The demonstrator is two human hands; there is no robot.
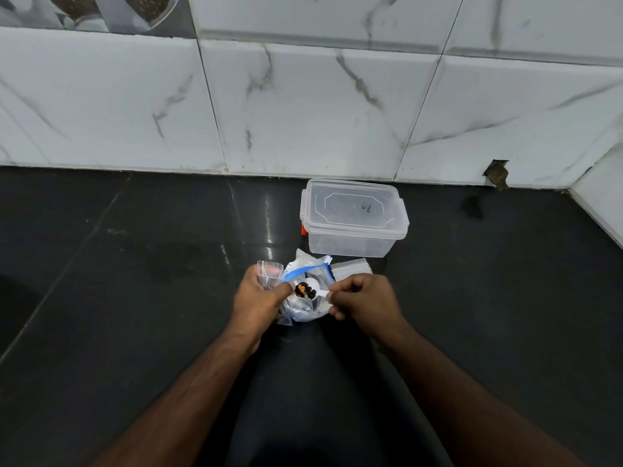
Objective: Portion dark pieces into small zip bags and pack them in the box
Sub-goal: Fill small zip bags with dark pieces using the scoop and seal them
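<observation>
My left hand (pixel 259 298) holds a small clear zip bag (pixel 268 271) upright, its mouth at the top. My right hand (pixel 364 298) pinches the handle of a white plastic spoon (pixel 312 287) loaded with dark pieces (pixel 304 290). The spoon hovers over a larger bag with a blue zip strip (pixel 303 269) that lies on the dark counter between my hands. A clear plastic box (pixel 352 239) with its lid on stands just behind, near the wall.
Several flat clear zip bags (pixel 354 266) lie right of the large bag, in front of the box. A white marble-tiled wall (pixel 303 106) rises behind the dark counter (pixel 135 264). A chipped hole (pixel 497 175) marks the wall's base at the right.
</observation>
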